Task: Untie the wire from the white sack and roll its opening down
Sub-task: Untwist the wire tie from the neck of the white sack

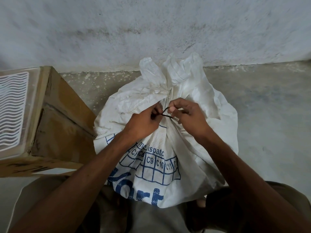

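From the head view, the white sack (168,140) is standing on the floor (269,115) against the wall (151,31), just beside a cardboard box (55,115), its neck bunched shut by the dark wire (165,113). The left hand (143,125) is pinching one wire end, and the right hand (188,115) is pinching the other, likely so the twist can be unwound while the neck stays gathered.
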`<act>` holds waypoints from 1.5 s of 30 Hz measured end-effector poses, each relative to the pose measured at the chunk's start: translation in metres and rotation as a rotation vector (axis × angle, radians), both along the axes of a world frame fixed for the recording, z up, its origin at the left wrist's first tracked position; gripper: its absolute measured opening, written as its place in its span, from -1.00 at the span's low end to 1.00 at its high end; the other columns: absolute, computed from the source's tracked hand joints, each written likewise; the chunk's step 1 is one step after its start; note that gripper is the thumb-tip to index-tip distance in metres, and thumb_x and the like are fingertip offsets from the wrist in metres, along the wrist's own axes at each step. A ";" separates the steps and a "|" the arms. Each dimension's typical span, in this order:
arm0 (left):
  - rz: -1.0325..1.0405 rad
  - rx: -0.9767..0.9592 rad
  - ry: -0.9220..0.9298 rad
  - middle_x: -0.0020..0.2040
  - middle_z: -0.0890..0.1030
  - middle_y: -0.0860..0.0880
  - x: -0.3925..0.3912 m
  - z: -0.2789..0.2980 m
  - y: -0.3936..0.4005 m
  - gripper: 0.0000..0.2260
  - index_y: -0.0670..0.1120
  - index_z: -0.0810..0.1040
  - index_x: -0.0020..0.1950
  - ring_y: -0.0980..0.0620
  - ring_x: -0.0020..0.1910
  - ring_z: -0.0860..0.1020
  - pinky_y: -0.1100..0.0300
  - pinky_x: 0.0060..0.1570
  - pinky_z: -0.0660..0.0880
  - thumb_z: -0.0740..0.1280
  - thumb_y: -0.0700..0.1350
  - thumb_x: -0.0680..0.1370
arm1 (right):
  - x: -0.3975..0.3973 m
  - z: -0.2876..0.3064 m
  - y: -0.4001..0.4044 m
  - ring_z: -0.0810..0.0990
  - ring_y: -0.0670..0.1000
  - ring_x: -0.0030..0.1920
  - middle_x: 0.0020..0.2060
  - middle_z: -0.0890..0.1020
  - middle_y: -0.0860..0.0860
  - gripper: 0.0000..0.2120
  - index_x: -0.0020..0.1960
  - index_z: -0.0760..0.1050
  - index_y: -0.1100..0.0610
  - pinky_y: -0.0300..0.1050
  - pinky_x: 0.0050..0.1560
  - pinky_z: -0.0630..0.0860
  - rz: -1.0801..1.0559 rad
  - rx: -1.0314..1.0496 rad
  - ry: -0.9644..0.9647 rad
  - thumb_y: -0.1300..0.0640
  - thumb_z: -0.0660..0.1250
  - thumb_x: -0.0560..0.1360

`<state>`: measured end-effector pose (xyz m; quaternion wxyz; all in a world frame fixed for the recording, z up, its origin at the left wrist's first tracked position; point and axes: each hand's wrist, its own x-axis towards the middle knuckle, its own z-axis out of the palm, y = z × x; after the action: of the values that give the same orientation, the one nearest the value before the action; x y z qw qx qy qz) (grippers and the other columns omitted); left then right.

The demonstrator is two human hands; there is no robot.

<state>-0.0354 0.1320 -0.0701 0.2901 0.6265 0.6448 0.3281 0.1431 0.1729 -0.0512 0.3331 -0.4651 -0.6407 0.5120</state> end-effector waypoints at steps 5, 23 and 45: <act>0.019 -0.060 0.096 -0.11 0.65 0.09 0.006 0.014 -0.003 -0.87 0.00 0.55 0.03 0.17 -0.14 0.59 0.45 -0.19 0.39 0.32 0.05 0.61 | -0.001 0.003 -0.001 0.58 -0.11 -0.26 -0.18 0.70 0.08 -0.94 -0.03 0.64 0.23 -0.27 -0.27 0.48 0.021 0.011 0.056 0.26 0.40 0.57; 0.411 -0.583 -0.793 -0.23 0.68 0.02 -0.010 0.007 0.012 -0.82 -0.14 0.58 -0.11 0.15 -0.18 0.63 0.19 0.21 0.56 0.28 -0.21 0.67 | -0.014 -0.028 -0.015 0.60 0.01 -0.21 -0.08 0.60 0.01 -0.90 0.02 0.68 0.16 0.01 -0.26 0.59 0.013 0.730 -0.513 0.19 0.42 0.53; 0.422 -0.491 -0.605 -0.09 0.75 -0.04 -0.005 0.021 0.015 -0.86 -0.14 0.69 -0.02 0.02 -0.01 0.72 0.06 0.20 0.60 0.33 -0.18 0.58 | -0.012 -0.030 -0.004 0.47 0.07 -0.18 -0.10 0.44 0.04 -0.95 -0.03 0.45 0.20 0.08 -0.18 0.49 0.147 0.638 -0.551 0.23 0.30 0.53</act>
<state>-0.0402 0.1470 -0.0492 0.5327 0.2696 0.7034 0.3857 0.1315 0.1687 -0.0808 0.2393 -0.4113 -0.8635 0.1670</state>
